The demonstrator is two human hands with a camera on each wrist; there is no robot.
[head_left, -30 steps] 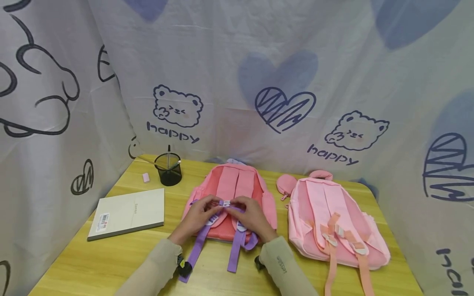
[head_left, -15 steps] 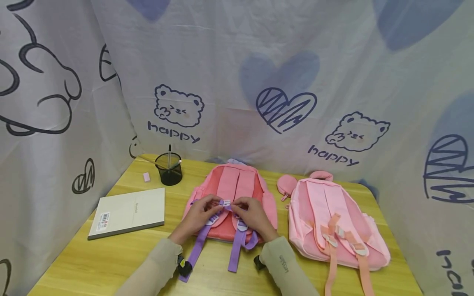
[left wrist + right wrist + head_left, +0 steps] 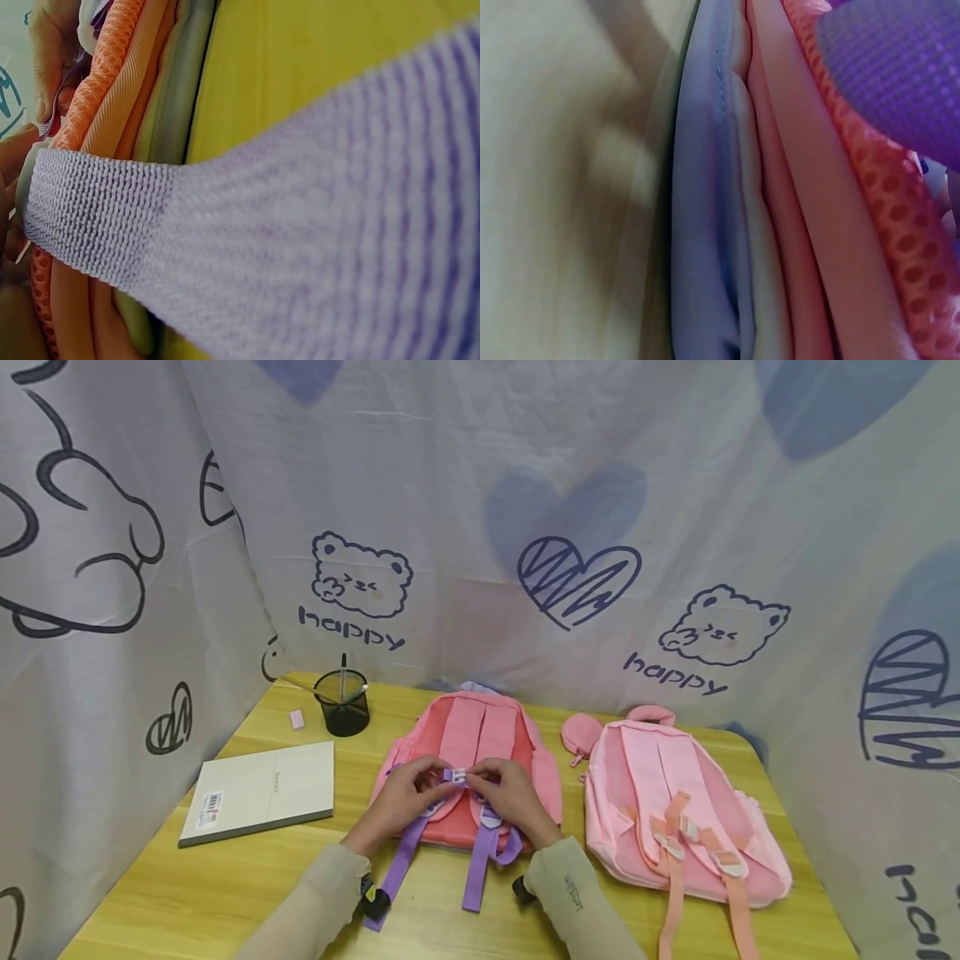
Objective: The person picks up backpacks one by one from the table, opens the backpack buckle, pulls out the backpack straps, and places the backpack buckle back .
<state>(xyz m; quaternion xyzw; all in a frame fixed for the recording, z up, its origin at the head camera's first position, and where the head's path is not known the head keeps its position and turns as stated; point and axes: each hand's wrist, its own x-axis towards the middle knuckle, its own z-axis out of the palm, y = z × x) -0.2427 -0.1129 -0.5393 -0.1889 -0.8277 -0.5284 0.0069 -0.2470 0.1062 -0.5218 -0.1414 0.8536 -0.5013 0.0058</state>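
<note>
On the left of the worktop (image 3: 225, 885) a closed notebook (image 3: 258, 791), a small pink eraser (image 3: 296, 719) and a black mesh pen cup (image 3: 342, 703) are noted, all well apart from the work. At the centre a coral backpack (image 3: 468, 735) lies straps-up, and a small white-and-purple chest buckle (image 3: 455, 774) is pinched above it between the left hand (image 3: 401, 797) and the right hand (image 3: 510, 797), each grip closed on its half; the purple straps (image 3: 475, 868) trail toward the near edge. The step in hand is judged to be the working of that clip, whether fastening or releasing cannot be told, and careful alignment with a firm squeeze is called for next, while the pale pink backpack (image 3: 678, 802) at the right lies untouched.
</note>
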